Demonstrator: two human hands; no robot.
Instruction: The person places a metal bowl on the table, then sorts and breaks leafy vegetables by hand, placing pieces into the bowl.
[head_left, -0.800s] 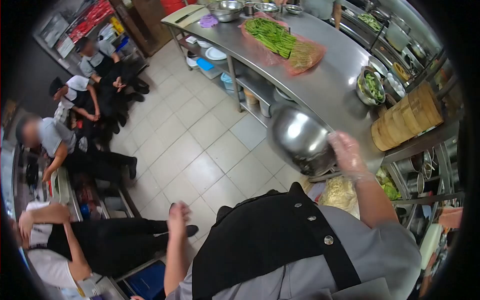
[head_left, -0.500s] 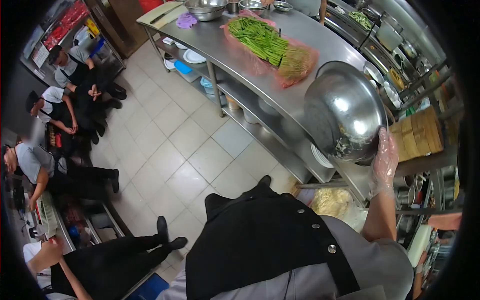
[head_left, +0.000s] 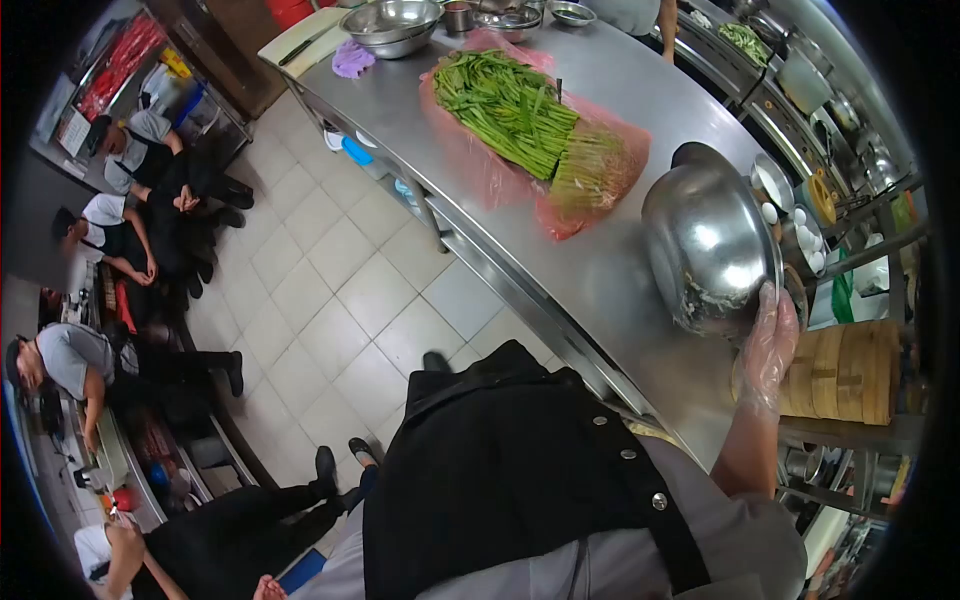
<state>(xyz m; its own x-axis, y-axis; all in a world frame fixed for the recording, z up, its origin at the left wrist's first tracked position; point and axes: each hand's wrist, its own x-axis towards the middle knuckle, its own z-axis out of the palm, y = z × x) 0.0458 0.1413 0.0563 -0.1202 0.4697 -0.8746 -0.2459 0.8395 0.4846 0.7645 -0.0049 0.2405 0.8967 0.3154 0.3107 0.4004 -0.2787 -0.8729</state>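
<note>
A large stainless steel bowl (head_left: pixel 705 240) is tilted over the right part of the steel table (head_left: pixel 625 310). Whitish residue clings to it near its lower edge. My right hand (head_left: pixel 770 345), in a clear plastic glove, is closed on the bowl's near right rim. Whether the bowl touches the table, I cannot tell. My left hand is out of view. Farther along the table, long green stalks (head_left: pixel 510 115) lie on an opened pink plastic bag (head_left: pixel 605 170).
Steel bowls (head_left: pixel 390 25), a purple cloth (head_left: pixel 352 60) and a knife (head_left: pixel 295 50) on a board are at the table's far end. A bamboo steamer (head_left: pixel 840 370) stands right, near eggs (head_left: pixel 805 240). Several people are on the left; a bare hand (head_left: pixel 268 588) shows at the bottom edge.
My body and view have moved closer to the table. The bowl, still in my right hand, has come from the table's front edge to over its top. Another foot and a bare hand have appeared lower left.
</note>
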